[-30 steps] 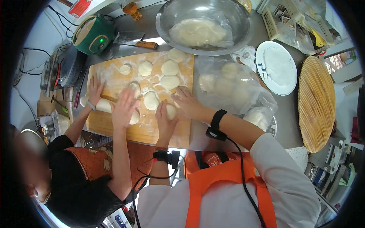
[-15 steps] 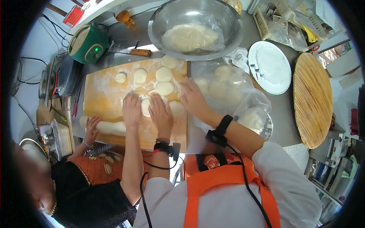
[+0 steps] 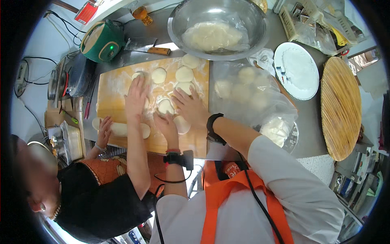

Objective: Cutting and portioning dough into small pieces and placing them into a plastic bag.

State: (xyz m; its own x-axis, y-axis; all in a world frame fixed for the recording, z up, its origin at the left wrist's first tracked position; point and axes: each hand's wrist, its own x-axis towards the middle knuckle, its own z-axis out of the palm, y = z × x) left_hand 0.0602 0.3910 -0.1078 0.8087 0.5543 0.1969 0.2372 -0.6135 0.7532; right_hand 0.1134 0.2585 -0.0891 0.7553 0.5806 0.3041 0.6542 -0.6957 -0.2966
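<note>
On a floured wooden board [image 3: 118, 87] lie several pale, flattened dough rounds. My left hand [image 3: 166, 127] is open, its fingertips at the near edge of one dough round [image 3: 165, 106]. My right hand [image 3: 191, 107] is stretched out and open, palm down, fingers over the near edge of another dough round [image 3: 186, 86]. Just below my right hand rests one more round [image 3: 182, 125]. To my left, a co-worker's hand [image 3: 137, 95] covers part of a small dough piece [image 3: 138, 75]. The co-worker's other hand [image 3: 105, 130] touches a dough log [image 3: 119, 129].
Beyond the board stand a large steel bowl [image 3: 178, 30] with bagged dough and a scraper with a wooden handle [image 3: 159, 51]. Clear plastic [image 3: 260, 97] covers dough balls at right. Farther right are a white oval plate [image 3: 296, 71], a round slatted wooden board [image 3: 341, 107] and a green appliance [image 3: 107, 40].
My right hand has moved left from the board's right side onto a dough round. My left hand has drawn nearer to me. The co-worker's hand has reached farther up to the small dough piece.
</note>
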